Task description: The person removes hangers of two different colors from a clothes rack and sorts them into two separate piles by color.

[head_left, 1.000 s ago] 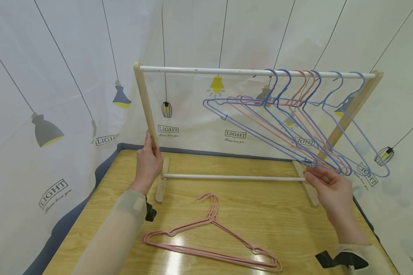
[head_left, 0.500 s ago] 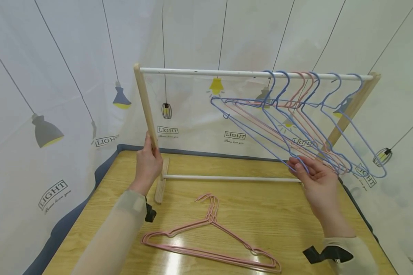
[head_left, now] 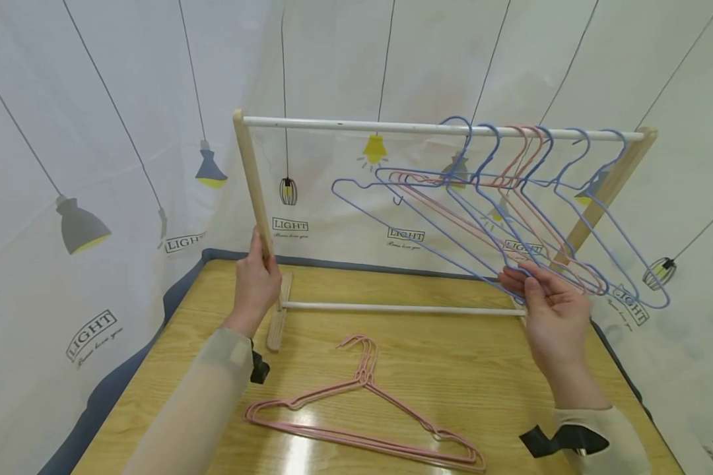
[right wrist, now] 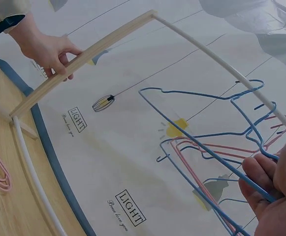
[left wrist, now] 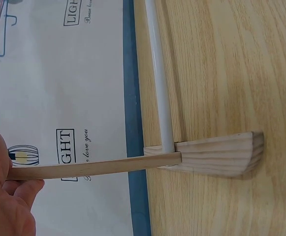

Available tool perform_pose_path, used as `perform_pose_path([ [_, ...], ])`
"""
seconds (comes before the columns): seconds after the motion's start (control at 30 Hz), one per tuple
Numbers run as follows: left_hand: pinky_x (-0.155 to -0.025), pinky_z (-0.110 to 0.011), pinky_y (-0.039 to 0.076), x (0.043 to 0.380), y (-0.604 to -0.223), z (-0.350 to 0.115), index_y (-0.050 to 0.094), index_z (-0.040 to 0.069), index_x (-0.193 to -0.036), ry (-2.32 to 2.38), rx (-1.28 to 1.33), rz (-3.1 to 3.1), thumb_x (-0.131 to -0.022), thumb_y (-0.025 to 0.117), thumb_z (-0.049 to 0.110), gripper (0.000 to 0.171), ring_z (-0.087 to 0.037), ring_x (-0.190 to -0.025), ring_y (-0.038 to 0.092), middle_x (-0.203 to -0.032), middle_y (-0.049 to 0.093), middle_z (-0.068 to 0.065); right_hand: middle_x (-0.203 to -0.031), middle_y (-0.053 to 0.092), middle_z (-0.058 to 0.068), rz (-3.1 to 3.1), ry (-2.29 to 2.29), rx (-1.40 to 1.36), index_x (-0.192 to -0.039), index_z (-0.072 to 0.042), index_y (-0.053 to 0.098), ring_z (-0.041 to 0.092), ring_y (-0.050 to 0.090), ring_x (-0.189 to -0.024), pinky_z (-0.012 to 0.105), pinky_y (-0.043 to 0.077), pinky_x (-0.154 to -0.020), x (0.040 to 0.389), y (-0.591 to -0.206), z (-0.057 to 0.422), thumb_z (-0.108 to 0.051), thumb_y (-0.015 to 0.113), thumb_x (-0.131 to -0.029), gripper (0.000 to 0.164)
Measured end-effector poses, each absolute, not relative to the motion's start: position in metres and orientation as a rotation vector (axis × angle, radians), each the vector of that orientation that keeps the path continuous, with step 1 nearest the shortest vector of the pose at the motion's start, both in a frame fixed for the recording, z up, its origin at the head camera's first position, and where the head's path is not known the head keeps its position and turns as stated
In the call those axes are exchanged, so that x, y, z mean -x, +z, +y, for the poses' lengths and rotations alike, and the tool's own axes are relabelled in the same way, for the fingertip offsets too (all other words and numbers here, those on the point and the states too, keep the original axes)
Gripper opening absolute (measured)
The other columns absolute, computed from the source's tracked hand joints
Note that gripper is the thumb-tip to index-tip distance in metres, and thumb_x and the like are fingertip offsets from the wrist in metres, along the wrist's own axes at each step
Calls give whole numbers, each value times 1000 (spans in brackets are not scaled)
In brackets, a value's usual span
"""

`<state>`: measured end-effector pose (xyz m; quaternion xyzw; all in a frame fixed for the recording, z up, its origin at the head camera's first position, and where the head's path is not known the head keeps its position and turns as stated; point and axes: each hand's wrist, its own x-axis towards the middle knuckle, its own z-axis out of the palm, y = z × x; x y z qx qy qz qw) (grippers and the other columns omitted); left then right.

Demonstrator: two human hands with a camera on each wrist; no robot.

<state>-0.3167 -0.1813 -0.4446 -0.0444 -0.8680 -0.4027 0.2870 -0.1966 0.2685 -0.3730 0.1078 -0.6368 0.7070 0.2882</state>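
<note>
My left hand (head_left: 255,290) grips the left wooden post (head_left: 251,178) of a small clothes rack; in the left wrist view the fingers (left wrist: 28,192) curl round it. My right hand (head_left: 561,323) pinches the near lower corner of the leftmost blue wire hanger (right wrist: 202,143) between thumb and fingers. That hanger's hook loops over the white top rail (head_left: 344,124), and its far end angles out to the left. Several more blue hangers and two pink ones (head_left: 537,142) hang close behind, toward the right post (head_left: 620,181).
Several pink hangers (head_left: 365,380) lie stacked on the wooden table (head_left: 184,369) in front of the rack. A white lower rail (head_left: 392,307) joins the rack's feet (left wrist: 221,157). A lamp-patterned sheet (head_left: 333,59) stands behind and at both sides.
My right hand has moved left and taken hold of the leftmost blue hanger. The hanger's far end has swung left, apart from the others. The left hand stays on the post.
</note>
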Motion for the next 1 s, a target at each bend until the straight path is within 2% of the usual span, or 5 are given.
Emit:
perform_pose_path([
  [0.23,-66,-53,56,316,-446,-182,31,8,-165,-1074,111,-2332,-106,54,0,64,-41,-80,70,-104,70,-32,-105,77,21,-1548,1945,-335,-124,23,63,24,78,-94,35,57,-93,193,-360,263,5,55,-106,27],
  [0.53,-63,-52,56,314,-446,-181,30,10,-165,-1073,114,-2340,-106,54,0,64,-40,-77,70,-103,70,-32,-107,77,22,-1614,1985,-339,-126,25,60,26,78,-96,38,54,-96,166,-362,278,7,55,-105,29],
  [0.77,-61,-51,55,314,-445,-180,30,10,-166,-1075,124,-2340,-106,54,1,65,-39,-74,69,-100,70,-31,-103,79,18,-1755,1992,-228,-126,23,61,24,78,-91,36,56,-87,142,-388,309,3,58,-105,29],
  [1.0,-61,-51,55,315,-443,-180,32,11,-164,-1078,120,-2330,-106,55,0,64,-39,-75,69,-100,70,-31,-107,79,16,-1826,2143,-185,-128,13,68,24,78,-95,33,56,-91,125,-418,338,-1,58,-106,27],
])
